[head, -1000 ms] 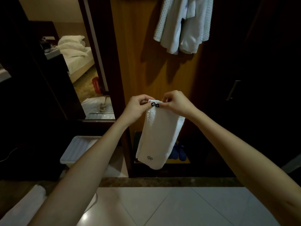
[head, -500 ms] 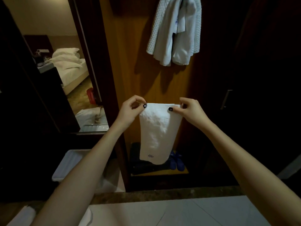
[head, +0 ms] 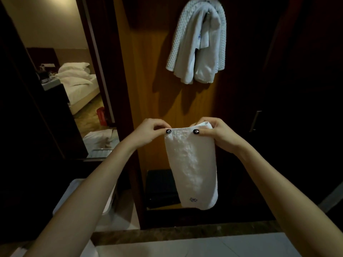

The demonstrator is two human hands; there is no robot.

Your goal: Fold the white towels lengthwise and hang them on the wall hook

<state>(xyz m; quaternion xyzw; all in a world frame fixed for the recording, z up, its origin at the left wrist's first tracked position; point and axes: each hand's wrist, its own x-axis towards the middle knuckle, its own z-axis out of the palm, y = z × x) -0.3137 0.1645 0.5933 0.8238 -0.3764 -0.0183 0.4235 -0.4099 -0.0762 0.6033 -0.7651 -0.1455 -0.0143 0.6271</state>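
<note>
I'm pinching the folded white terry towel (head: 191,169) at its top corners w/ left hand (head: 151,131) & right hand (head: 216,133), below the hung white towels (head: 197,47). It's looking soft, light, floppy; I'm thinking grip near the top edge.

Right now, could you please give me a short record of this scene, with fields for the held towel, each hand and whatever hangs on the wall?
held towel: white towel, folded into a narrow strip, hanging free in the air, small embroidered mark near its lower end
left hand: pinches the strip's top left corner
right hand: grips the top right corner
on the wall: hung towels draped higher up against the wooden panel
task state: held towel not yet hung
background: bed in the room beyond, at left
</note>
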